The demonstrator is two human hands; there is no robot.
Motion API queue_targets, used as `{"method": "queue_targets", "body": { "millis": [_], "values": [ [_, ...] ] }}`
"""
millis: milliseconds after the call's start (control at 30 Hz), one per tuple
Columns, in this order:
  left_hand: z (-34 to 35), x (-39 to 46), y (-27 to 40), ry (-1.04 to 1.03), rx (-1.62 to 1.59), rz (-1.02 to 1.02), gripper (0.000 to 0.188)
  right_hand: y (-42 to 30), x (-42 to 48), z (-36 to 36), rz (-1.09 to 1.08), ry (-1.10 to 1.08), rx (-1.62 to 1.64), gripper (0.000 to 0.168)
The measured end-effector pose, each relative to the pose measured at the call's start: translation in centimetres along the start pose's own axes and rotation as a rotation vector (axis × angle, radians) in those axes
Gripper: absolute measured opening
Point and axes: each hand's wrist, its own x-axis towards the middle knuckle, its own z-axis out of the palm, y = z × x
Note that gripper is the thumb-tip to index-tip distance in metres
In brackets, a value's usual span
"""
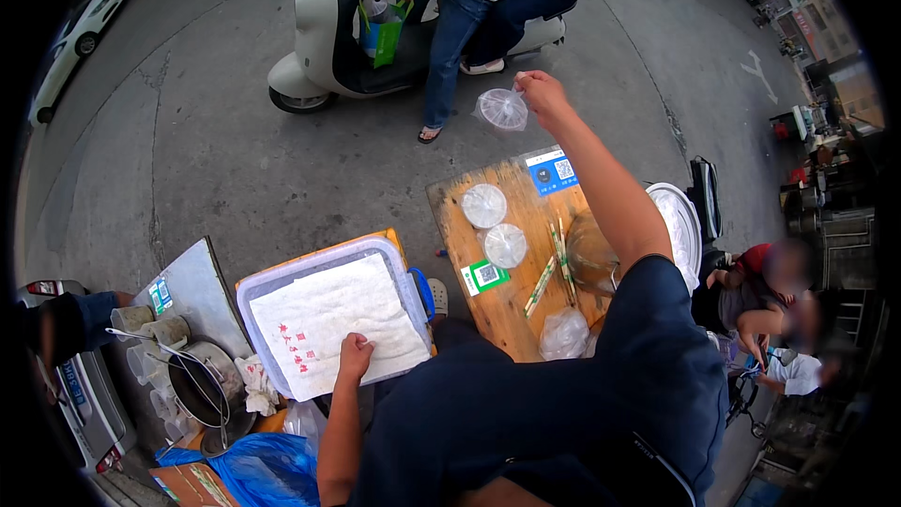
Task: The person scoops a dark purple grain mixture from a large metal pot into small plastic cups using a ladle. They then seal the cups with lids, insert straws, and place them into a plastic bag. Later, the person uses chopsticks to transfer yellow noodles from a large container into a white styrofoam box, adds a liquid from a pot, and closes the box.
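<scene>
My right hand is stretched out past the far edge of a wooden table, shut on the gathered top of a clear plastic bag. In that bag hangs a round lidded tub. My left hand rests with curled fingers on a white cloth bearing red characters, spread over a pale plastic bin; whether it pinches the cloth I cannot tell. Two lidded tubs stand on the table near paper-wrapped chopsticks, a large round container and a knotted plastic bag.
Two people sit on a white scooter beyond the table, a green bag at its front. Payment-code cards lie on the table. At left are a metal pot, plastic cups and a blue bag. More people sit at right.
</scene>
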Motion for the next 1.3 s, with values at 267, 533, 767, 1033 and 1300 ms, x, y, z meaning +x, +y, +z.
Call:
{"method": "queue_targets", "body": {
  "millis": [267, 533, 767, 1033, 1300],
  "values": [
    [0.3, 0.5, -0.9, 0.004, -0.024, -0.001, 0.027, -2.0, 4.0, 2.7, -0.057, 0.052, -0.073, 0.016],
    [0.2, 0.5, -0.8, -0.026, -0.023, -0.012, 0.025, -2.7, 8.4, 3.4, -0.026, 0.083, -0.036, 0.013],
    [0.2, 1.0, -0.9, -0.017, -0.045, -0.05, 0.027, -3.3, 10.1, 3.8, 0.053, 0.092, 0.035, 0.011],
    [0.0, 0.4, 0.6, -0.016, -0.04, -0.057, 0.025, -2.9, 11.1, 4.4, 0.166, 0.074, 0.11, 0.018],
    [-0.1, 0.5, 0.2, -0.01, -0.058, -0.063, 0.025, -3.4, 11.3, 5.3, 0.189, 0.079, 0.198, 0.017]
  ]
}}
